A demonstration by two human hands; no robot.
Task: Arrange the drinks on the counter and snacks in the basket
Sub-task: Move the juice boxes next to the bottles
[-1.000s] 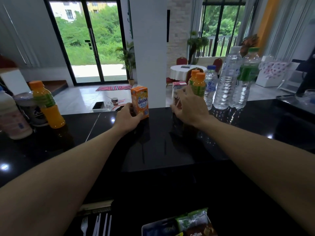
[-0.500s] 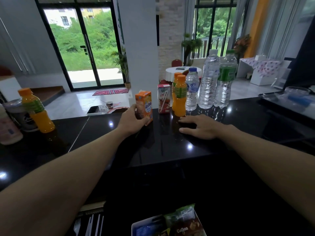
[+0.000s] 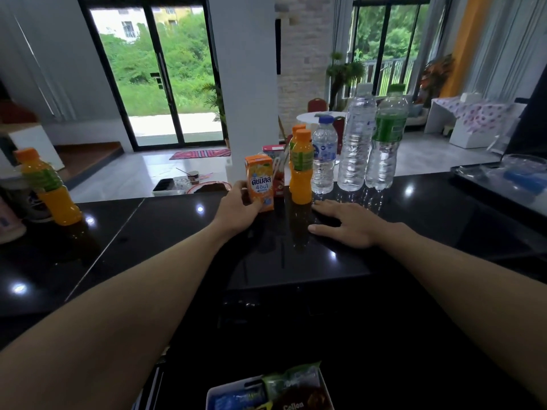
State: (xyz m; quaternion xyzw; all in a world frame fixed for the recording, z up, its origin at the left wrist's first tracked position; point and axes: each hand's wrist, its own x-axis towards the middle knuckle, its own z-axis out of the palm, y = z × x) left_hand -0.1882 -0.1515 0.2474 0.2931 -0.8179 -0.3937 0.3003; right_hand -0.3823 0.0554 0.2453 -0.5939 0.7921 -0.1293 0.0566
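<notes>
One small orange carton [image 3: 260, 184] is what you have in hand: it stands upright on the black tabletop [image 3: 177, 232] at the left end of the row of drinks, just beside a red carton [image 3: 279, 183] that it half hides. Your left hand [image 3: 236, 207] grips it low down, fingers curled round its left side and thumb near the bottom of the front face. Your right hand [image 3: 346, 223] lies flat on the tabletop with straight fingers, holding nothing, just in front of the nearest orange juice bottle [image 3: 301, 173]. Expect the carton to be light and its card walls to give under pressure, so a hard squeeze may dent it or force drink out at the top. You probably do better pinching it across two opposite faces near mid-height, clear of the straw on its right edge. The glossy tabletop looks slick, so a low push should slide it rather than tip it, but keep it clear of the red carton. The tall water bottles [image 3: 356, 137] look heavier and thin-walled, so take those round the middle. Another orange bottle [image 3: 50, 187] stands well apart at the far left, and snacks [image 3: 296, 389] lie in the basket [image 3: 210, 395] at the near edge
</notes>
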